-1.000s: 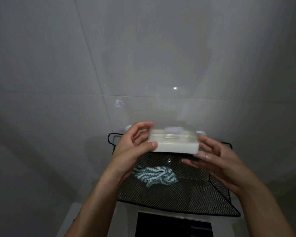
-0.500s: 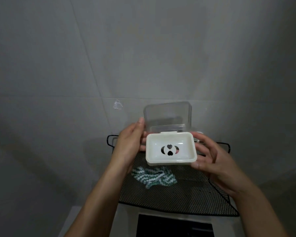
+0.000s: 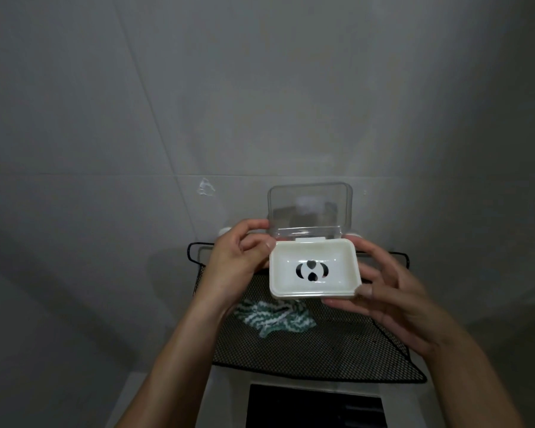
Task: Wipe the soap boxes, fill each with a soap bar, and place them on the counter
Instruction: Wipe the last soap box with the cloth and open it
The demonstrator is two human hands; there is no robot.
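**Open soap box held over mesh shelf**

Grey tiled wall (image 3: 260,103) fills most of the view; a small whitish smear (image 3: 205,187) sits on it near a grout line. Low against the wall hangs a black mesh shelf (image 3: 337,350) with a wire rim. A green-and-white striped cloth (image 3: 272,318) lies crumpled on the mesh, left of centre. Below the shelf's front edge, a dark rectangular panel (image 3: 315,406) set in a pale surface; what it is cannot be told.

Soap box (image 3: 314,268): cream-white, rectangular with rounded corners, held in the air above the back part of the shelf, not touching it. Its clear lid (image 3: 309,211) stands upright, hinged at the far long edge. The tray inside holds no soap bar; cut-out drain holes (image 3: 311,269) show dark at the middle of its floor.

Left hand (image 3: 235,267): at the box's left end, fingers curled, thumb tip against the left rim, index finger reaching up to the lower left corner of the lid. It grips the box.

Right hand (image 3: 393,295): at the box's right end, thumb pressed on the near right corner, fingers (image 3: 346,304) running beneath the base and supporting it. It holds the box too.

Both forearms enter from the bottom edge, bare.
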